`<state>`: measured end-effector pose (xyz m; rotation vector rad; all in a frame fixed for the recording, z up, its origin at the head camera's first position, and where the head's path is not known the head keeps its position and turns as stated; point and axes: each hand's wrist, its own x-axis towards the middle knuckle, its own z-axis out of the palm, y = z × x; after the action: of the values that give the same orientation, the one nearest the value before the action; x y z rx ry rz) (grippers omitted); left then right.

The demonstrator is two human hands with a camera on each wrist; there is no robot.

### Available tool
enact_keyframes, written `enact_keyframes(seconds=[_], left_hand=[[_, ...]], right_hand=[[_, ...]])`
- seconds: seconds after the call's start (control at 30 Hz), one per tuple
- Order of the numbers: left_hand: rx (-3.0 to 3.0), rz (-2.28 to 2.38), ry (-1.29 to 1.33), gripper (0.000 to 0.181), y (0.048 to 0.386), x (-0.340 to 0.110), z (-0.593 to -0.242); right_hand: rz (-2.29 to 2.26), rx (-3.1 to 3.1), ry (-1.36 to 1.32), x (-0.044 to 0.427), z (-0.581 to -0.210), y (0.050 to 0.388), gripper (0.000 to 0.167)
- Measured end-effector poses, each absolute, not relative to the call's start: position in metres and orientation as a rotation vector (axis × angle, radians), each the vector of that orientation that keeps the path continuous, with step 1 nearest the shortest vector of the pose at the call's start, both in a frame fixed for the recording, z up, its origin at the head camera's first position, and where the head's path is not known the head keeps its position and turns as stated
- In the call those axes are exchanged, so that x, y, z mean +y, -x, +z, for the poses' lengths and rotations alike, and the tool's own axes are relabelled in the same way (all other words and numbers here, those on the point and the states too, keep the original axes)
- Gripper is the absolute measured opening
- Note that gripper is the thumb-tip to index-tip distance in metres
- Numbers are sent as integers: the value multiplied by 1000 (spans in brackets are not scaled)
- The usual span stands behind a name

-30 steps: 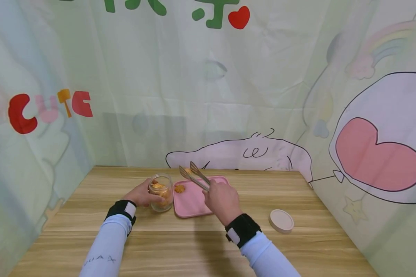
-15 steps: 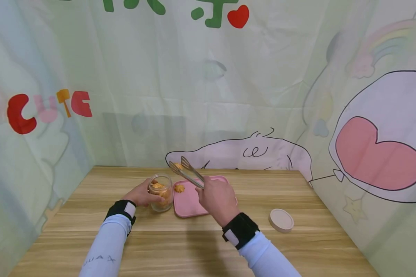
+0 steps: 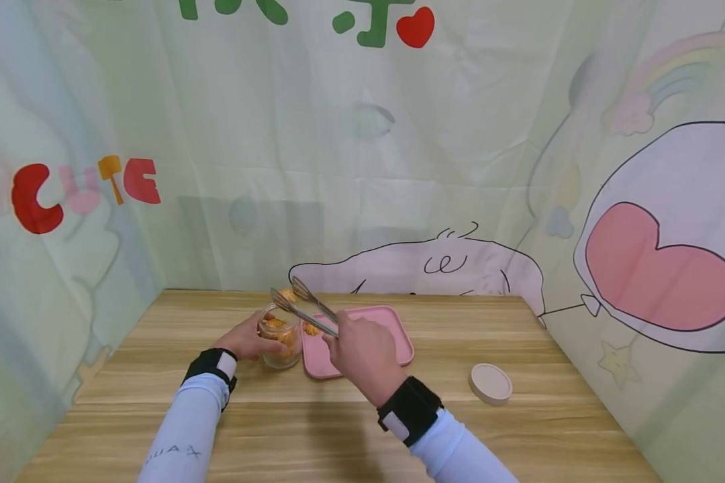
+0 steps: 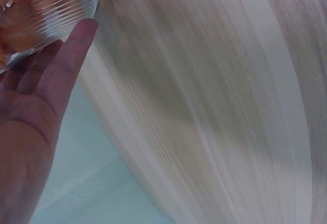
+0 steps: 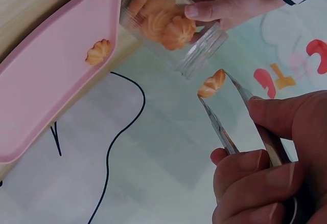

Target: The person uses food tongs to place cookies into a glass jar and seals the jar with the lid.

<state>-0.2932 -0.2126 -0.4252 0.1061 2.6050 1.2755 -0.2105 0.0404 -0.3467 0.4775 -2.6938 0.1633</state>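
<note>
My right hand grips a pair of metal tongs. Between the tong tips is a swirled golden cookie, held just above the mouth of a clear glass jar. My left hand wraps round the jar's left side, thumb in front, as it stands upright on the table. Several similar cookies are inside the jar. One more cookie lies in a corner of the pink tray, right beside the jar. In the left wrist view, fingers touch the ribbed glass.
A round pale lid lies on the wooden table to the right of the tray. Behind the table's far edge hangs a printed cloth backdrop, and more cloth stands at both sides.
My right hand has moved left, bringing the tongs and the gripped cookie from over the tray to above the jar. The left hand and jar have stayed in place.
</note>
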Motion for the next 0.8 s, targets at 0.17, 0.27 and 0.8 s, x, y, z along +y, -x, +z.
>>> enact_keyframes(seconds=[0.17,0.27,0.8], left_hand=[[2605,1282,-117,89,294,-214,-427],[2605,1279,-120,93,295,-215,-429],[2600,1287,-99,87,294,-213,-428]], right_hand=[[137,-2715,-491,38,-348,208,45],[135,-2714,-485,38,-348,208,46],[125,-2687,-432,53,-351,223,36]])
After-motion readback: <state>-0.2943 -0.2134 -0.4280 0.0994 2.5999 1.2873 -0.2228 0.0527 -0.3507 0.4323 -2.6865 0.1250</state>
